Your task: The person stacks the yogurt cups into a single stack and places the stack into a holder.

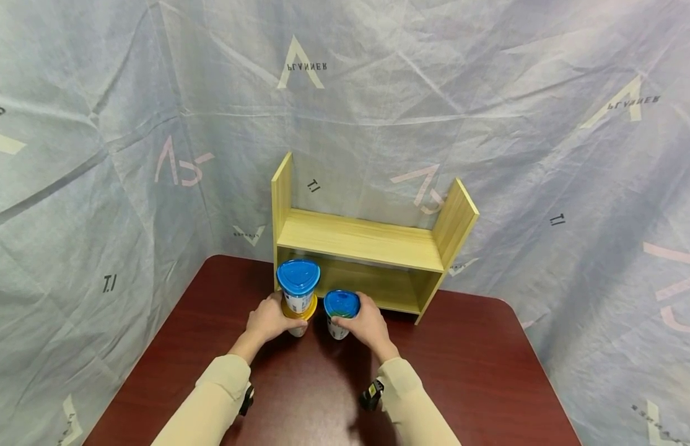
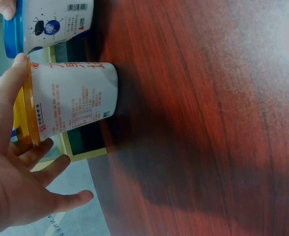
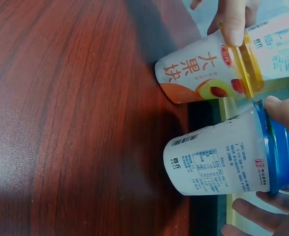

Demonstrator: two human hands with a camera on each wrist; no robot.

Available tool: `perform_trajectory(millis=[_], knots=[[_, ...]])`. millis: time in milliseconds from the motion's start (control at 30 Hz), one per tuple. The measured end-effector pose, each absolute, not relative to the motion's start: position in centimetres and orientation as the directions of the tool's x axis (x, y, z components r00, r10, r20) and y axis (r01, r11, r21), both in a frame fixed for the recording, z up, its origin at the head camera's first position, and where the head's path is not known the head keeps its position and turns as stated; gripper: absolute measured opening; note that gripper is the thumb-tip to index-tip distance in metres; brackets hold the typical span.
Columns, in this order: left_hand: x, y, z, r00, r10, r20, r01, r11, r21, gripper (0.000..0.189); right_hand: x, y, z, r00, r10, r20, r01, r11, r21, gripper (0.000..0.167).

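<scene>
My left hand [image 1: 269, 319] pinches the lid rim of a white yogurt cup with a yellow lid [image 2: 75, 98], which has orange print and a fruit picture. On top of that lid stands a second cup with a blue lid [image 1: 298, 277]. To its right, my right hand [image 1: 371, 323] grips another blue-lidded cup [image 3: 213, 162] around the lid, thumb on the near side and fingers on the far side. Both lower cups are upright, with their bases close to the tabletop. A narrow gap separates them in the head view.
A light wooden two-tier shelf [image 1: 362, 238] with raised side panels stands right behind the cups, at the back of the dark red wooden table [image 1: 462, 371]. Grey printed cloth [image 1: 367, 93] hangs behind and along the sides.
</scene>
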State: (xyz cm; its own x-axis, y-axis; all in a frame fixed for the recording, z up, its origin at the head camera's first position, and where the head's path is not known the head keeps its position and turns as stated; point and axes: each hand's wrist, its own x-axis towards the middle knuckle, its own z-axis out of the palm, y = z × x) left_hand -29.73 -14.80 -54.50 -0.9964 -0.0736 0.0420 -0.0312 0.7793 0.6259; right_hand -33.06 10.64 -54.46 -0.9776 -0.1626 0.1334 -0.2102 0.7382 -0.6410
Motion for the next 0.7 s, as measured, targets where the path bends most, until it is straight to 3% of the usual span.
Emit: perform_trajectory(millis=[700], knots=[[-29.6,-14.9,-54.3,-0.997,-0.056,0.052,-0.012,0.779,0.627,0.099,-32.8,10.4,-52.1,-0.977,-0.151,0.150,-0.212,0.768,-0.605,0.093]])
